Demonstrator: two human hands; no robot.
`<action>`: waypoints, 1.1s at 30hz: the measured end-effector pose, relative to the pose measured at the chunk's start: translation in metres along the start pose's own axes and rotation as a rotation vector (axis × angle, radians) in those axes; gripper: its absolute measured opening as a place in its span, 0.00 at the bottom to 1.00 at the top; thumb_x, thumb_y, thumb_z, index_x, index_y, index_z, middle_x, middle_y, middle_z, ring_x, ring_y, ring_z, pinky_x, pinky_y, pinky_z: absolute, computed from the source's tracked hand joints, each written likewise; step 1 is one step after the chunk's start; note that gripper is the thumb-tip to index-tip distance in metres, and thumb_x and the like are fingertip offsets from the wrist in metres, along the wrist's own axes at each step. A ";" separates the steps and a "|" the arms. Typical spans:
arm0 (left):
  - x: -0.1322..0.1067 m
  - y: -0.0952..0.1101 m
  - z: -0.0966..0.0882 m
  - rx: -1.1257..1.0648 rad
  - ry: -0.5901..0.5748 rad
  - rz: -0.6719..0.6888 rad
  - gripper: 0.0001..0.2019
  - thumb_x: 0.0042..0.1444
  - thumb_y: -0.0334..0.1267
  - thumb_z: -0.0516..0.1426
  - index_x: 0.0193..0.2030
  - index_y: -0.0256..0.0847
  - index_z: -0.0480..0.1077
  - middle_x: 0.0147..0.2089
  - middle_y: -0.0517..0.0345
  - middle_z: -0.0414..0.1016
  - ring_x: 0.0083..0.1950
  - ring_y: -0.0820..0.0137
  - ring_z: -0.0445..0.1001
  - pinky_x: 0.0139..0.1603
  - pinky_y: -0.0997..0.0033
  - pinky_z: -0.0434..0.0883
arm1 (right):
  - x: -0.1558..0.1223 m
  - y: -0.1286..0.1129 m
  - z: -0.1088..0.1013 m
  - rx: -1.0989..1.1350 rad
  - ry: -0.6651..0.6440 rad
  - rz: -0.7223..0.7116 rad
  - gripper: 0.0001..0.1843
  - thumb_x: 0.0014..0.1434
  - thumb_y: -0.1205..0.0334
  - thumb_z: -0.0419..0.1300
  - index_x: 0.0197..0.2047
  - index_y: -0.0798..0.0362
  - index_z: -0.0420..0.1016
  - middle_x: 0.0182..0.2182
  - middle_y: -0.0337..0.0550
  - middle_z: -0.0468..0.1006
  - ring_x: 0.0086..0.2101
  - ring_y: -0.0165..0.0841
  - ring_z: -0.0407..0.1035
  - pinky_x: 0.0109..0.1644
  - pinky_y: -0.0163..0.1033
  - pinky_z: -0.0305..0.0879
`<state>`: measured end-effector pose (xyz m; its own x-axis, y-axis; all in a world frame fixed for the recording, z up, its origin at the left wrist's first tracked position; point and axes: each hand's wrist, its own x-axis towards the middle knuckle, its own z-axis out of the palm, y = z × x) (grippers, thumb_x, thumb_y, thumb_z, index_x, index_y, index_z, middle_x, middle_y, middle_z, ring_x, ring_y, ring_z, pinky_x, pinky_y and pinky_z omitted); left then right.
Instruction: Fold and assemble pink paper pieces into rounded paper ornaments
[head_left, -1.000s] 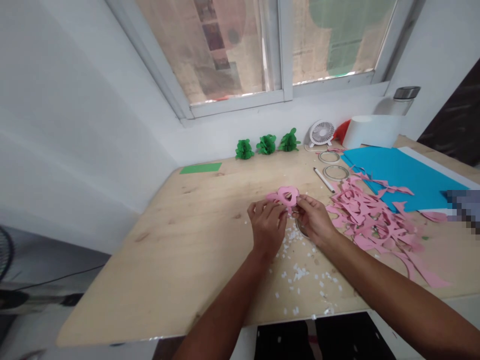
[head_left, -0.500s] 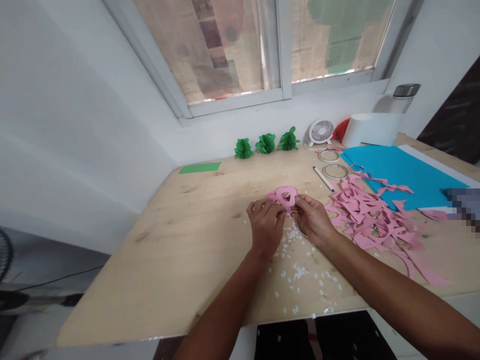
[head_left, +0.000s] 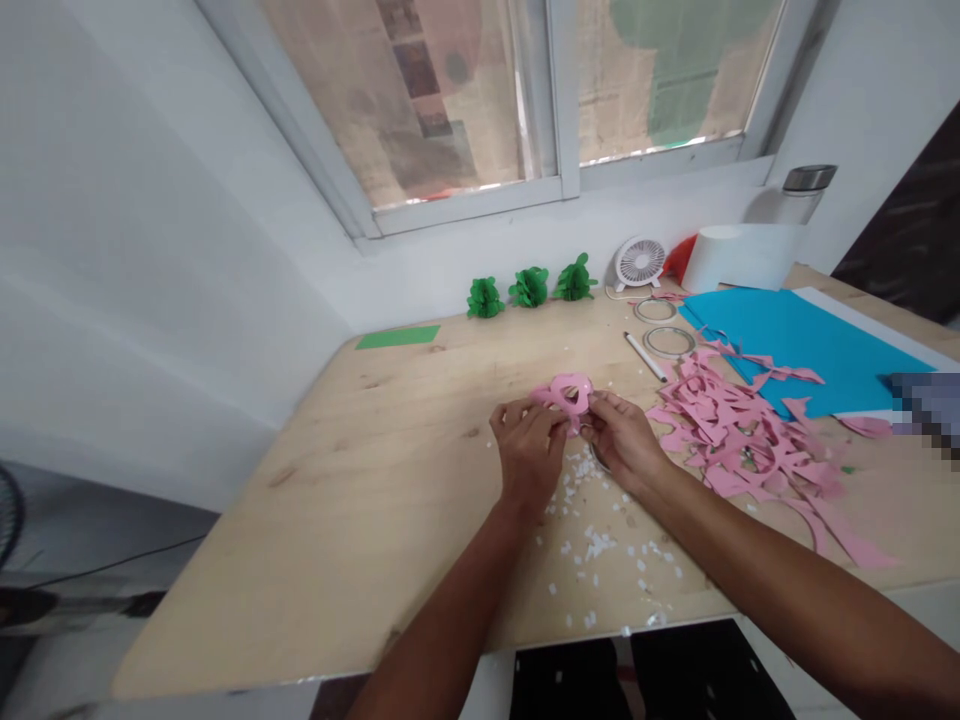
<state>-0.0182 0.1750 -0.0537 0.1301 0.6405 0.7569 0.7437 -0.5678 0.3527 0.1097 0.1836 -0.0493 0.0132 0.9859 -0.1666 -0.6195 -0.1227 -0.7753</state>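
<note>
Both my hands meet over the middle of a wooden table. My left hand and my right hand are closed in pinches on a pink paper flower shape, held between them just above the tabletop. Small white paper bits lie scattered on the wood under and in front of my hands. A tape ring partly shows beneath my right hand.
A heap of pink paper offcuts lies to the right, over a blue sheet. Two tape rings, a white pen, three green paper flowers, a small fan, a white roll and a green slip sit farther back.
The view has drifted slightly; my hands keep pinching the pink shape in nearly the same place, with small finger shifts only.
</note>
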 end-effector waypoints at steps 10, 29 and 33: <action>0.001 0.000 -0.001 0.038 -0.109 0.021 0.04 0.53 0.29 0.56 0.29 0.42 0.67 0.31 0.59 0.75 0.44 0.64 0.69 0.50 0.59 0.56 | -0.001 0.000 -0.001 0.018 -0.007 0.005 0.11 0.41 0.58 0.69 0.26 0.53 0.73 0.21 0.36 0.76 0.23 0.25 0.69 0.25 0.29 0.64; 0.000 0.002 0.000 -0.002 -0.056 -0.016 0.02 0.55 0.35 0.57 0.32 0.42 0.70 0.33 0.58 0.77 0.46 0.62 0.70 0.52 0.57 0.58 | -0.002 -0.001 0.000 0.082 0.023 0.042 0.09 0.42 0.61 0.68 0.26 0.54 0.74 0.22 0.36 0.75 0.22 0.24 0.67 0.25 0.28 0.64; 0.000 0.001 0.000 -0.038 -0.071 -0.059 0.02 0.54 0.36 0.58 0.32 0.43 0.70 0.33 0.58 0.76 0.46 0.63 0.70 0.51 0.58 0.59 | -0.002 0.000 -0.001 0.083 0.009 0.043 0.09 0.42 0.60 0.69 0.26 0.53 0.73 0.21 0.36 0.75 0.23 0.24 0.67 0.25 0.28 0.65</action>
<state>-0.0176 0.1744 -0.0530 0.1338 0.7081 0.6934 0.7260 -0.5462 0.4178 0.1103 0.1813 -0.0495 -0.0082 0.9789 -0.2043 -0.6826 -0.1548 -0.7142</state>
